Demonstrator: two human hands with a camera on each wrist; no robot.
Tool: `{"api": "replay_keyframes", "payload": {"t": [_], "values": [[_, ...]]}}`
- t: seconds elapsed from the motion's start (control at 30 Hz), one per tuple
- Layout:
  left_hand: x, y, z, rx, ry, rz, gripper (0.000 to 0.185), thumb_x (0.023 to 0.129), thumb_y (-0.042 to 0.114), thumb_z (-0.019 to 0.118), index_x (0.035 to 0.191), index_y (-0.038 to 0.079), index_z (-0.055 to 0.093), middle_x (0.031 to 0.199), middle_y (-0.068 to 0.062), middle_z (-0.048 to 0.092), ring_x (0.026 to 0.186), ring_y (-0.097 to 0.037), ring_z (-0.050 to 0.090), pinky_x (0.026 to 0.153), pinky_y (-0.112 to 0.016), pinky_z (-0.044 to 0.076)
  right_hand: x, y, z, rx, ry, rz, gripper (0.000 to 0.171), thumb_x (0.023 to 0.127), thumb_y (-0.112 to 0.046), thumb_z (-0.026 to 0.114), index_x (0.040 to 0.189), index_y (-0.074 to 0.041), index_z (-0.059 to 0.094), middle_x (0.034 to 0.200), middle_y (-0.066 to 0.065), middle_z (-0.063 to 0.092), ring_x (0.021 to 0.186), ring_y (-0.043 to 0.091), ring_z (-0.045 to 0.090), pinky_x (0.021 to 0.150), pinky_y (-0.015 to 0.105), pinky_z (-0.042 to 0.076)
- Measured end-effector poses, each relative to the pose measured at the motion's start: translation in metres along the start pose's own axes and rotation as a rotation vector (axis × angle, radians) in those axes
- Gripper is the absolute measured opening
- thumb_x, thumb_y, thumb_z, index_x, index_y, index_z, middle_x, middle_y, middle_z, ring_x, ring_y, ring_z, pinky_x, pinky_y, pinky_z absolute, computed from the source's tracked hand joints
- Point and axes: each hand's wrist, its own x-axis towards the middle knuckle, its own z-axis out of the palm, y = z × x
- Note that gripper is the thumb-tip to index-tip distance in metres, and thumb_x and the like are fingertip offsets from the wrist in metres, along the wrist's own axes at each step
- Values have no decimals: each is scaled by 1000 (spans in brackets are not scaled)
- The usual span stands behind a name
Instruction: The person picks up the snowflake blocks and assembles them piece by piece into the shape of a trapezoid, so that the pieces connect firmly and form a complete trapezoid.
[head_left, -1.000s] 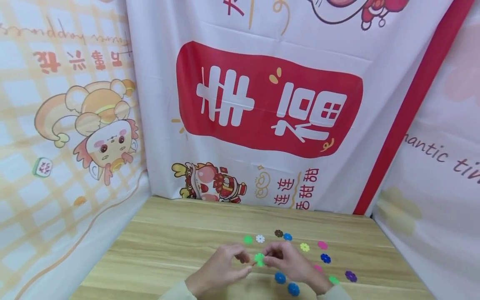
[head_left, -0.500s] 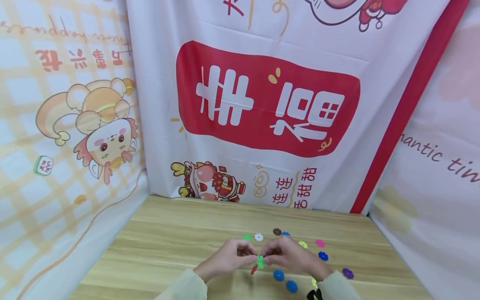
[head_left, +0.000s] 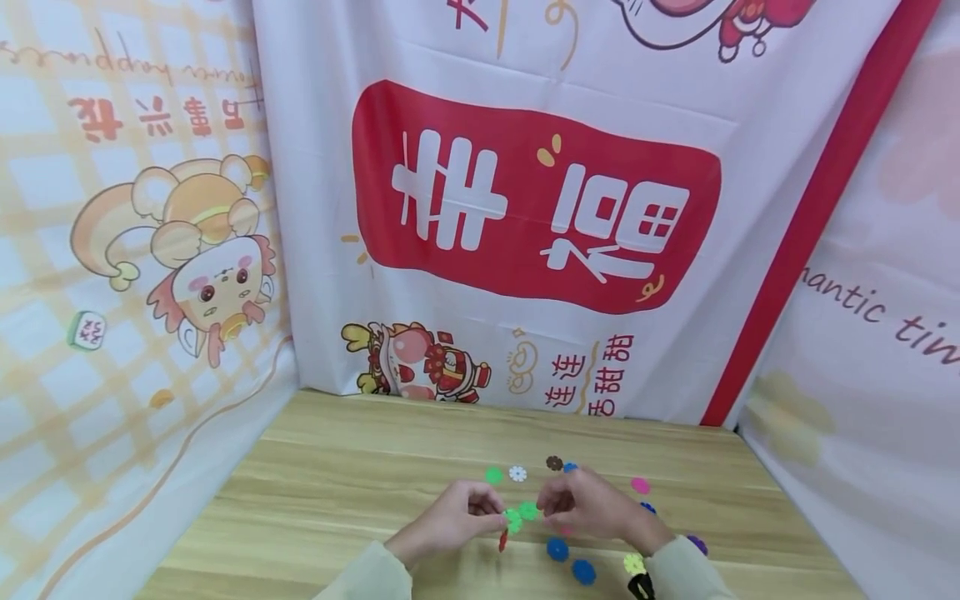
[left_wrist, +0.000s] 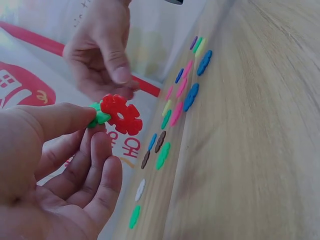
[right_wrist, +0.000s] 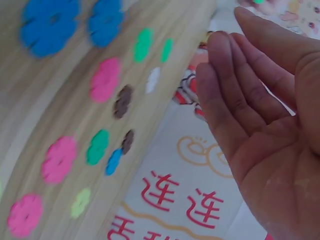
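In the head view my left hand [head_left: 459, 518] pinches a green flower-shaped plastic disc between thumb and forefinger. The left wrist view shows that green disc [left_wrist: 101, 118] with a red notched disc [left_wrist: 129, 122] joined to it, its face turned outward. Both are held above the wooden table [head_left: 322, 492]. My right hand [head_left: 592, 506] is a short way to the right, its fingers relaxed. From the right wrist its palm [right_wrist: 265, 145] shows with nothing in it. Another green disc [head_left: 528, 510] lies on the table between the hands, overlapping the held pair in the head view.
Loose discs are scattered around the right hand: blue ones [head_left: 583, 572], a white one [head_left: 518, 473], a brown one [head_left: 554, 462], a pink one [head_left: 641, 485], and several more. Printed cloth [head_left: 536, 200] hangs behind the table, with more cloth at both sides.
The two hands came together at the green disc, then the right hand drew away to the right, empty. The green and red discs stay in the left hand, the red one now hanging lower.
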Motion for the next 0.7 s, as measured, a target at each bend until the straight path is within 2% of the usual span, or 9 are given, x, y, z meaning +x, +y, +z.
{"api": "replay_keyframes", "payload": {"t": [0.13, 0.33, 0.47, 0.7], "values": [[-5, -5, -4, -9, 24, -41, 18, 86, 28, 73, 95, 14, 67, 92, -1, 67, 84, -14, 61, 70, -23, 53, -11, 9, 6, -36, -31, 55, 13, 84, -10, 74, 96, -9, 71, 88, 2, 72, 76, 1, 63, 68, 15, 55], [-7, -13, -6, -3, 45, -27, 18, 85, 28, 73, 95, 15, 67, 92, -2, 67, 84, -14, 61, 71, -23, 54, -22, 21, 24, -122, -38, 81, 18, 79, -14, 78, 95, -9, 71, 86, -2, 70, 73, -1, 61, 64, 12, 53], [-7, -13, -6, -4, 47, -33, 20, 85, 30, 73, 95, 15, 67, 92, -2, 67, 84, -15, 61, 71, -24, 54, -22, 24, 31, -186, -46, 106, 20, 78, -17, 79, 96, -14, 71, 84, -8, 69, 70, -3, 58, 61, 12, 51], [-8, -11, -5, -18, 58, -41, 24, 84, 35, 73, 96, 15, 67, 93, -1, 67, 85, -15, 61, 73, -26, 55, -17, 29, 30, -181, -85, 133, 18, 78, -18, 80, 94, -16, 73, 81, -10, 68, 68, -5, 56, 59, 13, 50]]}}
